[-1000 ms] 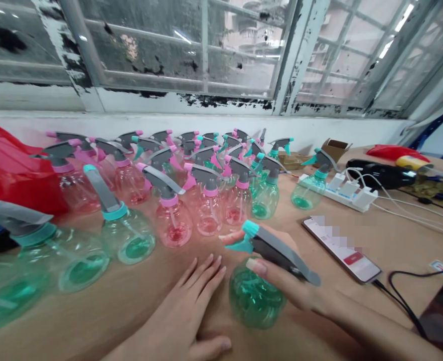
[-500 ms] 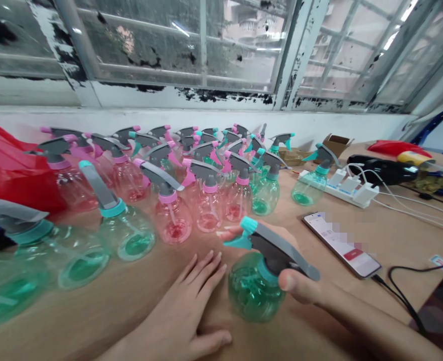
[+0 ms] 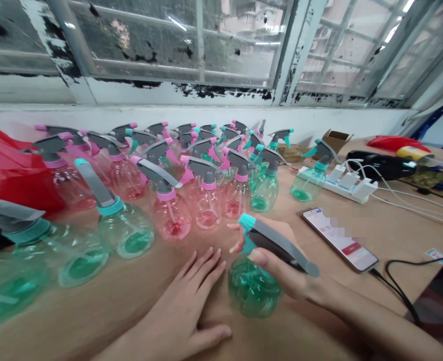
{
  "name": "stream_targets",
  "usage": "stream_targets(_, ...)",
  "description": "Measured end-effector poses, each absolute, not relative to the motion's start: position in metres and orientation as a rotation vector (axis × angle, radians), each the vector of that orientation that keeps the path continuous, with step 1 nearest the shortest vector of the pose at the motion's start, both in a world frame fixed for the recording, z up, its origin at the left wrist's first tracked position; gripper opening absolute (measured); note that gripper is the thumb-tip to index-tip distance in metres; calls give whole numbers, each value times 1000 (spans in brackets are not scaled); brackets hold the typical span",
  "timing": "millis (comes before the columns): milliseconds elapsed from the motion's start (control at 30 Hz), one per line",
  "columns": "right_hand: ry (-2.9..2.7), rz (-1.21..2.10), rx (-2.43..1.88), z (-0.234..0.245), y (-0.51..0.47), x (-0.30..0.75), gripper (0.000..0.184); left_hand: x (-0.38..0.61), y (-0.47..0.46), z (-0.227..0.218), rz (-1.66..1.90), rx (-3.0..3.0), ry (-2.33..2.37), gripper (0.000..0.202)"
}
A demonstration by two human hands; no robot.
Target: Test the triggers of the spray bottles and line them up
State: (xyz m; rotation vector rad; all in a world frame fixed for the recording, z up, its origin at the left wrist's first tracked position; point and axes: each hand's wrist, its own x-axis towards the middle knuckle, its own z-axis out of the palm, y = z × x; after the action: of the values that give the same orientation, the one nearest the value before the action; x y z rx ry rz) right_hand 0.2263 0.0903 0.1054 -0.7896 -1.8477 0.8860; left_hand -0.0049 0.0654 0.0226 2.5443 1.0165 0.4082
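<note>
Under grimy, barred windows point(image 3: 176, 45) with flaking paint, a worker's brown table point(image 3: 74, 321) is crowded with trigger-spray bottles. Before me, the right hand point(image 3: 294, 282) grasps a green spray bottle point(image 3: 255, 291) by its head, thumb along the near side and fingers curled round the front near the turquoise trigger point(image 3: 248, 244). The bottle is just beside the left hand point(image 3: 189, 298), which lies palm down with fingers spread, holding nothing; whether the bottle's full weight rests on the tabletop cannot be told. It looks light, its clear, rounded body probably thin, slightly springy and slick, while the grey head seems stiffer; the neck just below the head looks the surest place to take hold, and the trigger and nozzle the parts likeliest to suffer from a knock. Beyond stand rows of pink spray bottles point(image 3: 172, 225), green ones mixed among them, with more green spray bottles point(image 3: 127, 238) at the left. Thin tubes show through several walls, above darker patches at the bases; whether those are liquid or tinted plastic is unclear from here. A small cardboard box point(image 3: 332, 143) gapes near the wall, its inside hidden.
</note>
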Motion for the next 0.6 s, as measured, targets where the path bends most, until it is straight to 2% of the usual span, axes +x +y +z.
stream_targets(200, -1827, 976, -759, 102, 89, 227, 33, -4, 65, 26, 347, 2574, 1036, 91)
stream_targets(433, -1850, 1027, -830, 97, 89, 227, 42, -3, 66, 26, 379, 2561, 1039, 92)
stream_targets(600, -1843, 1044, -883, 95, 87, 226, 40, -2, 65, 28, 332, 2592, 1032, 91)
